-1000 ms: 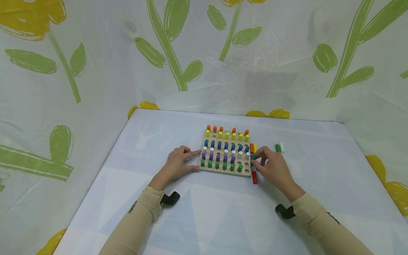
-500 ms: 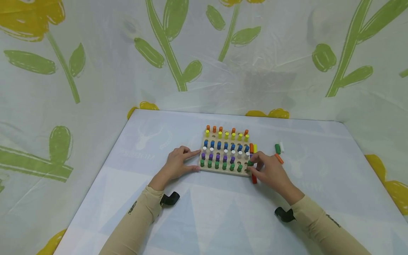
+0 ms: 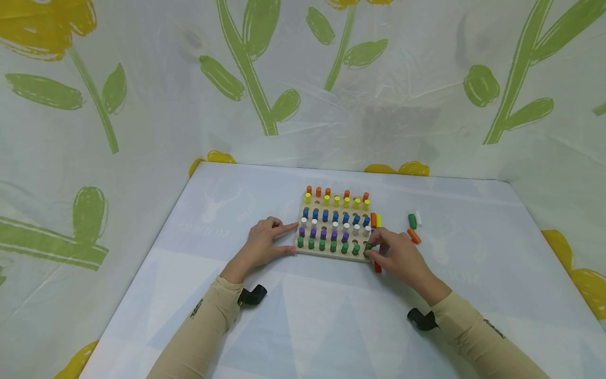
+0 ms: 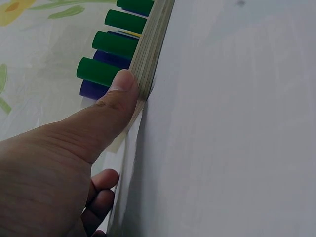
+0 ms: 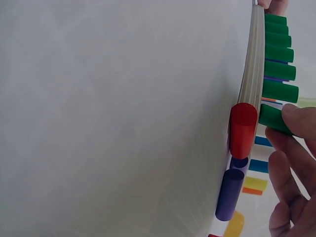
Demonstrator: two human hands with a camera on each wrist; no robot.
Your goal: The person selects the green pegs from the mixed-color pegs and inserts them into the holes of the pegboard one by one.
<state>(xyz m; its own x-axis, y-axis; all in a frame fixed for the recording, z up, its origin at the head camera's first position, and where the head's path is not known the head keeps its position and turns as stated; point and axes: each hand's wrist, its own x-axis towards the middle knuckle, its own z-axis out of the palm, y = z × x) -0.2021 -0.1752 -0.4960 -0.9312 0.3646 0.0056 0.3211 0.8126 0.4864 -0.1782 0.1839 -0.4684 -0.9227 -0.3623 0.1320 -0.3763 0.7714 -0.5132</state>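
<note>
A wooden pegboard [image 3: 333, 256] stands on the table with rows of orange, yellow, blue, white, purple and green pegs. At its near right corner my right hand [image 3: 401, 258] pinches a green peg [image 5: 273, 118] between thumb and fingers. That peg's lower end is at the last spot of the green row, slightly tilted; how deep it sits I cannot tell. My left hand [image 3: 265, 243] steadies the board's left side, index finger extended against it. In the left wrist view the thumb [image 4: 123, 81] touches the board's corner beside a green peg [image 4: 98, 72].
Along the board's right edge lie loose pegs: a red peg [image 5: 243, 131], a purple peg [image 5: 230, 195], an orange peg [image 3: 373, 220] and a yellow peg [image 3: 379, 220]. Farther right are a green peg [image 3: 412, 221], a white peg [image 3: 418, 218] and orange pegs [image 3: 414, 236].
My right hand has carried the green peg left and toward me, from above the loose pegs to the board's near right corner. The left hand has stayed in place.
</note>
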